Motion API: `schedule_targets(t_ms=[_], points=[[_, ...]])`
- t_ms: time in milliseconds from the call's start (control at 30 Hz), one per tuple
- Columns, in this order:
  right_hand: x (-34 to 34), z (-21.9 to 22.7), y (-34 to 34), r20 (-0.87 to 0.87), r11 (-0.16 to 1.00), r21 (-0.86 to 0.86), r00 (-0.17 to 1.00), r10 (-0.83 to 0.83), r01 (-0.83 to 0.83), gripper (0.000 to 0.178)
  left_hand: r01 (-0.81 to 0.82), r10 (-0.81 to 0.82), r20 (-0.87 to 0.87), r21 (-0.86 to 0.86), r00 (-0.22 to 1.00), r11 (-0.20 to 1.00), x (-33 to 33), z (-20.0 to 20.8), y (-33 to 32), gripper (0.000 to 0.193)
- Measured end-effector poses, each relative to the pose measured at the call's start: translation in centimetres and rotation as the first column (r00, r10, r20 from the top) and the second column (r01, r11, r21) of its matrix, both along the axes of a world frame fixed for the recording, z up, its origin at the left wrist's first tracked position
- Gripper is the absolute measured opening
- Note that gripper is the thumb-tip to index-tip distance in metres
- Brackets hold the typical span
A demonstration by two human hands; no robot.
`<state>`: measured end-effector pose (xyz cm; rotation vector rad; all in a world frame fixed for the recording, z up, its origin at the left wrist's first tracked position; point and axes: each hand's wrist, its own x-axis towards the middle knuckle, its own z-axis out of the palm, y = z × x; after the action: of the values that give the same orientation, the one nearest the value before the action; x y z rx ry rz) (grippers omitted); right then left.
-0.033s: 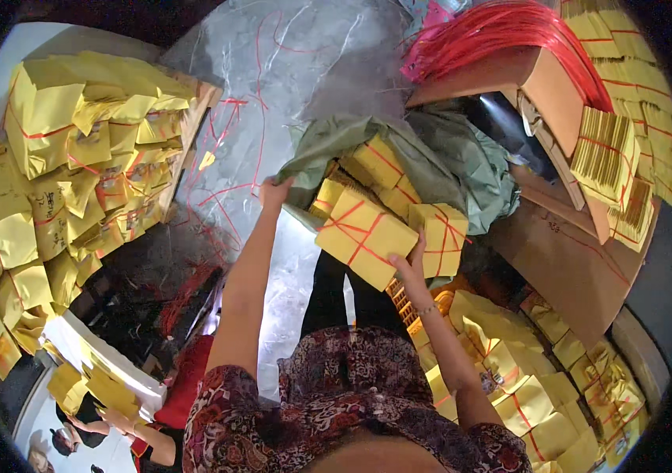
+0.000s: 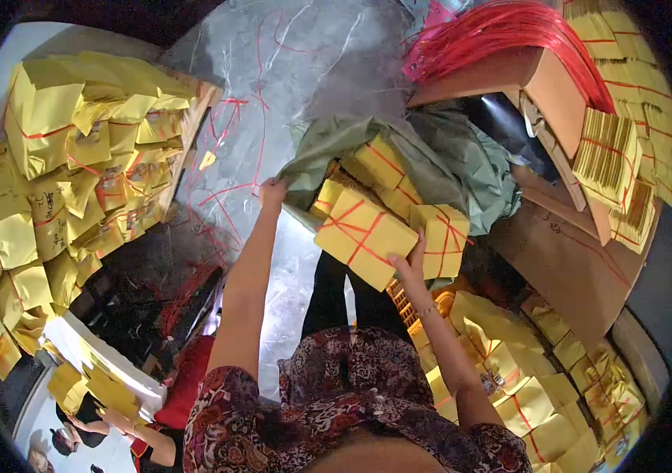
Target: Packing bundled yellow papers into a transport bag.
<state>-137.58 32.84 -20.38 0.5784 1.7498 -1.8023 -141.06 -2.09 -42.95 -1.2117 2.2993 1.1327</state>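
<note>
The left hand (image 2: 273, 191), left of centre in the frame, has its grip closed on the rim of the green sack (image 2: 462, 185), seemingly to keep the mouth spread and the load reachable. The right hand (image 2: 409, 266), at centre, has its grip around the right end of a yellow bundle (image 2: 366, 236), thumb on the near face, fingers along the end, probably to steady the weight. That bundle sits tilted in the sack's mouth at the centre of the frame, beside a second bundle (image 2: 440, 236); more lie behind it. Crossed red ties (on the front two, at least) likely keep the sheets together. Around this, the grey marbled floor (image 2: 304, 71) fills the upper middle, littered with loose red strands (image 2: 259, 71). Tall yellow stacks (image 2: 44, 150) line the left; cardboard (image 2: 493, 75) at upper right carries a red coil (image 2: 509, 31). At lower left, a co-worker's hand (image 2: 118, 420) is near yellow sheets (image 2: 111, 390).
</note>
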Motion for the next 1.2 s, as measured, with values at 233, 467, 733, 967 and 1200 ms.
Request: schedule_targets(t_ms=[233, 467, 733, 967, 1200], points=[[-0.9, -1.7, -2.9, 0.004, 0.996, 0.024, 0.996, -0.086, 0.086, 0.093, -0.207, 0.269, -0.024, 0.572, 0.963, 0.794, -0.5, 4.3, 3.2, 0.025], [-3.7, -2.8, -7.5, -0.016, 0.995, -0.075, 0.997, -0.072, 0.071, 0.093, -0.193, 0.305, -0.022, 0.730, 0.952, 0.656, -2.0, 11.0, 2.2, 0.037], [-4.9, -4.5, -6.5, 0.191, 0.858, -0.353, 0.927, -0.323, 0.372, 0.067, -0.328, 0.389, 0.013, 0.564, 0.921, 0.758, -1.5, 9.2, 0.1, 0.045], [-3.3, -5.9, -12.7, 0.039, 0.944, 0.026, 0.943, -0.330, 0.329, 0.086, -0.345, 0.553, -0.274, 0.548, 0.787, 0.762, -3.7, 11.3, 2.3, 0.033], [-4.1, -7.1, -12.9, -0.026, 0.927, 0.185, 0.945, -0.327, 0.326, 0.096, -0.255, 0.380, -0.536, 0.295, 0.754, 0.921, -3.9, 12.5, 3.2, 0.029]])
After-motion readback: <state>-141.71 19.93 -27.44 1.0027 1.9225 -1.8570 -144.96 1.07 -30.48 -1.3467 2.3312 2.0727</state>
